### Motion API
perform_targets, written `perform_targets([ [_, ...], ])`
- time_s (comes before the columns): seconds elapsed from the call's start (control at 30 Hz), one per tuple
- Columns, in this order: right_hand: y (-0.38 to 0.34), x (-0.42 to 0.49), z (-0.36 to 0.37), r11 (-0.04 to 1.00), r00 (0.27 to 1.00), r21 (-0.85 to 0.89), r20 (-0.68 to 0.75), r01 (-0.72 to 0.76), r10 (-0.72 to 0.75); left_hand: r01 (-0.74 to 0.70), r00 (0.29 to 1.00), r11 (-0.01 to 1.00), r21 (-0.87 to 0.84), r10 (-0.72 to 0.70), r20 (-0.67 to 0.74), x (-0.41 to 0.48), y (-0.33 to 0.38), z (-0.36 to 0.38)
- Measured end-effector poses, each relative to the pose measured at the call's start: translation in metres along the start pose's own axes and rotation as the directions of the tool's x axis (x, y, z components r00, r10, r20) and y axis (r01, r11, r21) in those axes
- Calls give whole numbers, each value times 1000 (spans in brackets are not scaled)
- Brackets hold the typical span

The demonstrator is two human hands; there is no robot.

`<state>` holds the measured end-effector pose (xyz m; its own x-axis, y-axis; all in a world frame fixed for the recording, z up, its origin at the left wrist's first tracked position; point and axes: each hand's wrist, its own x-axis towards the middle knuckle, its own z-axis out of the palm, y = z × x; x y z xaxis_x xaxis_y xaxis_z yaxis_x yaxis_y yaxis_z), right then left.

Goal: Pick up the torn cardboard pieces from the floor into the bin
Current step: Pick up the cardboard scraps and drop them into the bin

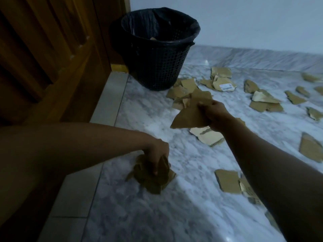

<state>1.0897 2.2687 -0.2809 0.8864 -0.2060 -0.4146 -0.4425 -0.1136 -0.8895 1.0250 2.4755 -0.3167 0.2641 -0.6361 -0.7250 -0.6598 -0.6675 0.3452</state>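
The bare left arm is extended from 9 o'clock toward the centre, with the wrist bent down. The left hand (157, 157) is held low, its fingers curled round a wad (148, 180). The right arm is stretched in from 5 o'clock toward 12. The right hand (215, 113) is held higher, knuckles up, with a piece (187, 117) gripped in it.

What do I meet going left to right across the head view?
Brown wooden door, left hand gripping a crumpled brown cardboard wad, right hand gripping a triangular brown cardboard piece, flat torn cardboard piece at the right edge.
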Motion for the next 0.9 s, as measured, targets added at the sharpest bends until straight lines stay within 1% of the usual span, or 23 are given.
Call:
perform_targets([
  [0.03,-2,-1,-10,1000,1000,25,-18,4,-4,-41,999,994,98,39,23,10,8,5],
  [0.1,-2,-4,-33,1000,999,29,-48,-2,4,-112,994,969,222,111,18,25,25,20],
  [0.17,4,-12,-57,1000,996,-11,-82,-29,28,-118,990,911,395,141,-30,33,36,32],
  [0.23,14,-26,-82,994,995,-92,-91,-55,47,-148,978,863,483,201,-58,36,42,39],
  [0.3,30,-44,-109,966,995,-240,-52,-98,88,-139,985,901,411,167,-32,43,47,34],
  [0.37,51,-61,-130,909,979,-385,61,-158,196,-83,996,962,260,79,29,48,52,21],
  [0.4,63,-68,-138,867,958,-458,101,-195,268,-43,998,980,194,32,60,51,57,13],
  [0.43,75,-73,-142,802,934,-556,121,-217,337,-27,997,978,208,12,72,52,59,4],
  [0.5,96,-84,-138,623,904,-763,131,-170,407,4,998,973,229,-19,64,58,62,-14],
  [0.57,112,-94,-124,460,924,-885,115,-71,364,79,996,986,146,-82,17,65,61,-38],
  [0.6,116,-99,-115,399,940,-916,104,-36,324,97,995,986,136,-96,-15,71,61,-53],
  [0.63,121,-102,-106,359,954,-933,107,0,280,113,993,984,135,-108,-46,74,63,-67],
  [0.67,125,-105,-97,343,963,-939,121,32,242,123,989,986,113,-112,-95,78,64,-80],
  [0.7,129,-105,-89,358,967,-933,129,43,220,138,982,988,74,-127,-138,82,65,-93],
  [0.77,132,-105,-75,425,969,-904,138,39,205,158,966,987,3,-154,-205,86,68,-116],
  [0.9,125,-107,-63,463,963,-880,204,103,174,133,929,976,-170,-183,-321,102,76,-151],
])
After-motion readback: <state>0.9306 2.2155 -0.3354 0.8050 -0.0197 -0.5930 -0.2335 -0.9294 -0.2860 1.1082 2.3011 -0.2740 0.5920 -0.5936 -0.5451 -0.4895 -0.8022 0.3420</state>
